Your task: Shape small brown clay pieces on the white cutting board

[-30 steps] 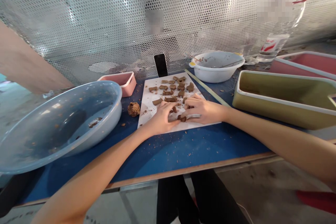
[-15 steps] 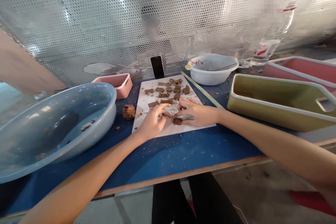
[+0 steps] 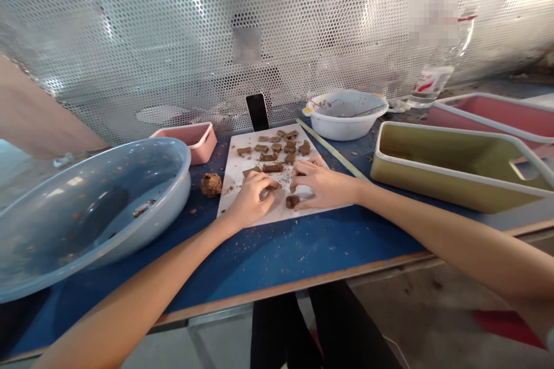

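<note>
My left hand rests low on the white board, fingers curled and thumb underneath. A small piece of brown clay seems pinched at its fingertips, mostly covered by them. To its right, my right hand is spread over the board, thumb and fingers apart. A dark brown block lies by the right thumb; whether they touch I cannot tell. Beyond both hands, several shaped clay pieces lie in rough rows among crumbs.
Left of the board sit a rough brown lump, a large blue basin and a pink basket. Behind stands a phone. On the right are a yellowish strip, white basin, olive bin, pink bin and bottle.
My right hand has lifted slightly and opened away from the dark block, uncovering more of it. The left fingers have curled in closer. The view has shifted slightly.
</note>
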Available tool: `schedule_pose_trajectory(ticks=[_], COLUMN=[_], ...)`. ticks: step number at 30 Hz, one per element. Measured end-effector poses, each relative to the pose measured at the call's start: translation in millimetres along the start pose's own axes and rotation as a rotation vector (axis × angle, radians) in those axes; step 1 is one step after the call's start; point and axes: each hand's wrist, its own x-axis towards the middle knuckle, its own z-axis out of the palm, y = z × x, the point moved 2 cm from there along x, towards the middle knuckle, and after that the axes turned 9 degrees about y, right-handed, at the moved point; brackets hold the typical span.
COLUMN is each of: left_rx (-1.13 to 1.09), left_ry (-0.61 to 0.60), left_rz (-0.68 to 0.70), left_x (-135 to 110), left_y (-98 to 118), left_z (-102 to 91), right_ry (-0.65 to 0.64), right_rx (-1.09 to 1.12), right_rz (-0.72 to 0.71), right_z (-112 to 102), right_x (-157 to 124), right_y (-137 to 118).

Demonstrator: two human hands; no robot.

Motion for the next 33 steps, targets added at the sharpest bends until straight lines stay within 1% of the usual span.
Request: schedule_pose_trajectory(ticks=[4,7,10,12,14,16,19,27,33], left_rx=[0.021,0.014,-0.016,-0.044,-0.063,-0.073,-0.077,-0.076,-0.074], left_ry=[-0.005,-0.008,-0.047,-0.078,-0.095,-0.103,-0.108,-0.049,-0.076], left_rz=[-0.008,0.003,0.029,0.053,0.066,0.065,0.057,0.020,0.059], left_x=[-1,-1,-1,0,1,2,2,-1,-1], left_y=[-2,-1,3,7,10,11,11,5,4], left_z=[1.0,1.1,0.3,-1.1,-3.1,-4.6,-4.8,3.2,5.3], right_ry=[-0.028,-0.018,0.012,0.050,0.085,0.117,0.141,0.138,0.085], right_rx=[0.035,0.033,0.067,0.084,0.082,0.069,0.036,0.018,0.016], right_rz=[-0.010,0.009,0.015,-0.018,-0.086,-0.160,-0.223,-0.274,-0.272], right_z=[0,1,0,-3,-5,-6,-5,-3,-1], right_x=[-1,0,0,-1,-3,-4,-5,-4,-3], right_y=[-1,-2,0,1,0,-2,-6,-9,-9])
